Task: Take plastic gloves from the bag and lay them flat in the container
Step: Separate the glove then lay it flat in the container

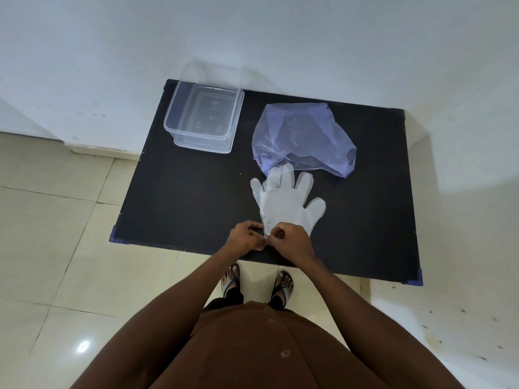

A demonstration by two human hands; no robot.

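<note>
A stack of thin, clear plastic gloves (283, 200) lies flat on the black table (182, 197), just on the near side of the bag (304, 138). The gloves are milky and see-through, so the dark tabletop shows through them. Their fingers are spread and point toward the bag, with the longest fingertips touching or slightly overlapping its open mouth. At least two gloves seem to be layered, since an extra finger outline sticks out on the left edge. The thumb juts out on the side away from the container (203, 119).

Both hands meet at the cuff end of the gloves, the end farthest from the bag. The left hand (245, 234) and the right hand (292, 238) each have their fingers curled and pinching the cuff edge.

The bag is pale bluish, translucent and crumpled. The container is a clear rectangular tub left of the bag, and it looks empty.
</note>
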